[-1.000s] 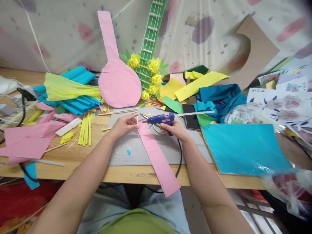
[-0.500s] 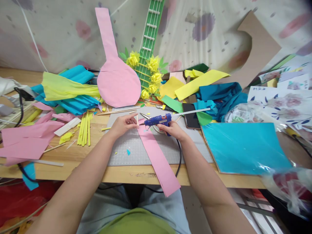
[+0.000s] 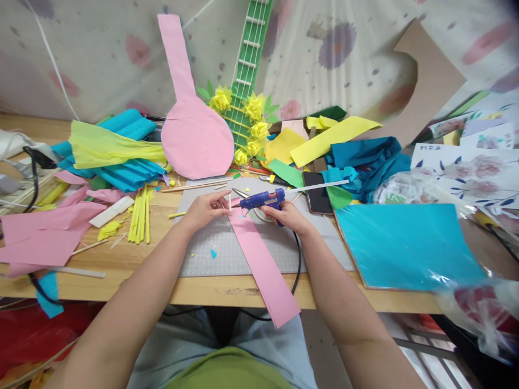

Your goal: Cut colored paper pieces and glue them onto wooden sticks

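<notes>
"What do my hands hold?"

"Your left hand pinches a small pale stick between the fingertips, at the far end of the pink strip. The fingers of your right hand are closed around the blue glue gun, and its nozzle points to the stick, near it."

"And where does the strip lie?"

"It lies on the grey mat and reaches over the front edge of the table. The phone is beyond your right hand."
</notes>
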`<state>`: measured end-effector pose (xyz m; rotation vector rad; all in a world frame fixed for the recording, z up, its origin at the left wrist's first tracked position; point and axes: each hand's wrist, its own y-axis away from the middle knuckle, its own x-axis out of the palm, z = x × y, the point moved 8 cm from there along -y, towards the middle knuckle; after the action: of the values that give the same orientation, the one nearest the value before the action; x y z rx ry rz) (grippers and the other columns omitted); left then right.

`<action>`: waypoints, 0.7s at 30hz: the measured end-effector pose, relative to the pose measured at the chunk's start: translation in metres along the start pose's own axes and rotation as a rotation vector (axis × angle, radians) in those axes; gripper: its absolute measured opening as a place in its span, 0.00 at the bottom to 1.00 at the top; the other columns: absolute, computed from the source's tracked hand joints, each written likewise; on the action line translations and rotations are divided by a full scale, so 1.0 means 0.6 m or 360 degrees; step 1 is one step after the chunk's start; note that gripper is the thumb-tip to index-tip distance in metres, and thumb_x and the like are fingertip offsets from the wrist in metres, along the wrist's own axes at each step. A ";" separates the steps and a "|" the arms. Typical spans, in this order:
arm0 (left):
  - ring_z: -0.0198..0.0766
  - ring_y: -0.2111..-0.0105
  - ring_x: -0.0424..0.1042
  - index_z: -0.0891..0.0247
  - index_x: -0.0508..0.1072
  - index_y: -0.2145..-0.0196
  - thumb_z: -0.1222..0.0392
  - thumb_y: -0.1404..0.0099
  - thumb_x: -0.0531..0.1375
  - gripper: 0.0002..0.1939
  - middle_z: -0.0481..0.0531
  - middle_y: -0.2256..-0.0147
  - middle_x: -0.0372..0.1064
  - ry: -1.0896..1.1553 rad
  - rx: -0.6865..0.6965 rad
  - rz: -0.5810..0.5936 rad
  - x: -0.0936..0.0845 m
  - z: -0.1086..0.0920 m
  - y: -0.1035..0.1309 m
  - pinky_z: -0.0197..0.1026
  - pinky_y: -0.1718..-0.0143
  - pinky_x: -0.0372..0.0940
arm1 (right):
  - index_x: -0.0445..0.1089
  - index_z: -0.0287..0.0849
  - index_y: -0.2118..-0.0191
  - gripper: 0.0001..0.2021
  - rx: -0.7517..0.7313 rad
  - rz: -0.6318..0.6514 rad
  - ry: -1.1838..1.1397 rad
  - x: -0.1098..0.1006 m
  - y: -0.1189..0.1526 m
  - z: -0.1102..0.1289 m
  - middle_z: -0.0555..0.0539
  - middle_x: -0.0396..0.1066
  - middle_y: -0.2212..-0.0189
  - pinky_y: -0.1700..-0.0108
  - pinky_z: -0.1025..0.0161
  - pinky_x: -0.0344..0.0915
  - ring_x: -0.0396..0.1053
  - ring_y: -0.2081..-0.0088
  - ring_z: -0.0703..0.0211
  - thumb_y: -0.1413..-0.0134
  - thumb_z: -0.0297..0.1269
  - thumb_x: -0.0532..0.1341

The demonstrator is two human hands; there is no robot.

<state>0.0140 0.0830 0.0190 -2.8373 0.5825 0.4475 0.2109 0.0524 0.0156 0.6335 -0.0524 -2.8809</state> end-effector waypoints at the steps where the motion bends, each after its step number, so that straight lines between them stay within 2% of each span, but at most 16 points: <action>1: 0.31 0.75 0.66 0.62 0.67 0.50 0.56 0.55 0.65 0.33 0.47 0.74 0.70 0.0001 -0.0005 0.0004 0.001 -0.001 0.001 0.35 0.70 0.61 | 0.65 0.39 0.76 0.20 0.0003 -0.0008 0.0001 -0.001 0.000 0.000 0.54 0.59 0.87 0.81 0.68 0.52 0.55 0.84 0.68 0.61 0.55 0.60; 21: 0.31 0.75 0.66 0.62 0.66 0.49 0.56 0.52 0.64 0.31 0.48 0.73 0.70 -0.0072 0.0120 0.0122 0.015 -0.003 0.002 0.35 0.71 0.61 | 0.64 0.39 0.78 0.21 0.0007 -0.0115 0.0011 -0.011 -0.004 -0.007 0.53 0.59 0.87 0.81 0.68 0.52 0.55 0.84 0.68 0.60 0.56 0.59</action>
<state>0.0216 0.0782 0.0173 -2.7336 0.6860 0.4912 0.2181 0.0563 0.0143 0.6592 -0.0354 -2.9487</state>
